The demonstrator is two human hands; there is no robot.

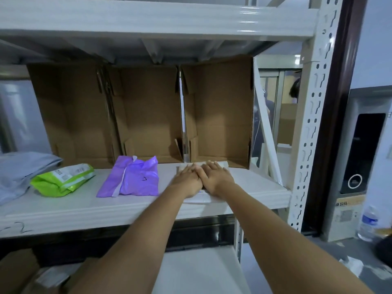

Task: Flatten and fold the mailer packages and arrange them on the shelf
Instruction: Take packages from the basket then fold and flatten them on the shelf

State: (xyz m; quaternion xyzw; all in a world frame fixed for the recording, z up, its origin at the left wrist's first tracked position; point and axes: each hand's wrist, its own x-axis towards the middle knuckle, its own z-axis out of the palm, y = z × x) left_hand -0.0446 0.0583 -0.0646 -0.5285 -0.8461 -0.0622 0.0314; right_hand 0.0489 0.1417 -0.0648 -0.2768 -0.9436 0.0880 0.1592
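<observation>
A white metal shelf (254, 183) runs across the middle of the frame, seen from above and in front. At the far left edge lies a grey mailer (19, 172), loosely rumpled. Just to its right, touching it, a bright green mailer (62, 179) with a white label lies on the shelf board. Near the centre, apart from the green one, sits a purple mailer (131, 178), folded over on itself, with a small dark mark on its top face.

Behind these, at the back of the shelf, 3 open brown cardboard boxes stand side by side: the left box (72, 115), the middle box (148, 113) and the right box (220, 111), their open sides facing the viewer.

Right of centre, a white mailer (198, 199) lies flat on the shelf in front of the right box, mostly covered by 2 hands. The left hand (187, 180) and the right hand (216, 177) rest side by side on it, touching each other, palms down. Neither grip is closed: the fingers of both lie straight and press flat on the white mailer. Both bare forearms reach up from the lower edge of the frame.

At the right, a perforated upright post (311, 124) carries the shelf. In the lower right corner, a clear water bottle (369, 223) stands on the floor.
</observation>
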